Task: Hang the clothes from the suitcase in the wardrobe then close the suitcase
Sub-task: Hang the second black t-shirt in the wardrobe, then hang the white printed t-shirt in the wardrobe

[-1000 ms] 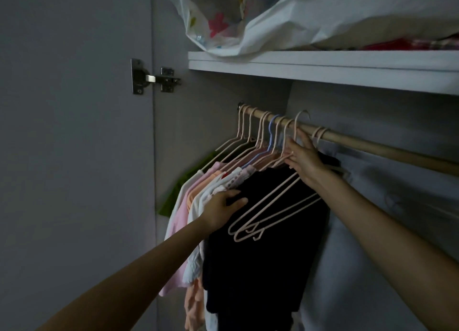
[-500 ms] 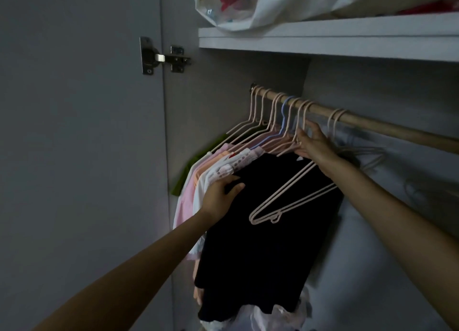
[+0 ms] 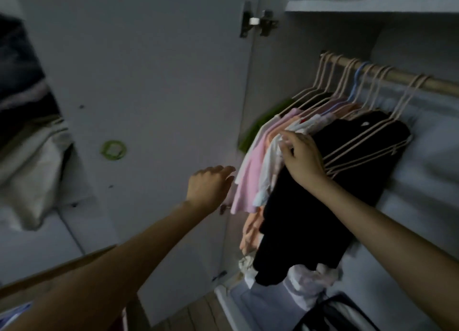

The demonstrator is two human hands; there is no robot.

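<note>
Looking into a dim open wardrobe (image 3: 422, 157), I see its pale door (image 3: 149, 82) swung out at nine o'clock, a metal hinge (image 3: 258, 23) at twelve and a green ring sticker (image 3: 113, 149) on the door's inner face. A shelf (image 3: 372, 3) runs above a wooden rail (image 3: 402, 78) at two o'clock, crowded with thin hangers (image 3: 367, 144). Pink and white garments (image 3: 253, 162) hang beside a black garment (image 3: 310, 219). My right hand (image 3: 301, 157) pinches the white fabric at the black garment's edge. My left hand (image 3: 210, 186) hovers loose-fingered, just left of the pink clothes, holding nothing. Crumpled cloth (image 3: 305, 281) lies at five o'clock on the wardrobe floor. Bedding (image 3: 29, 157) shows at nine; the suitcase is out of view.
</note>
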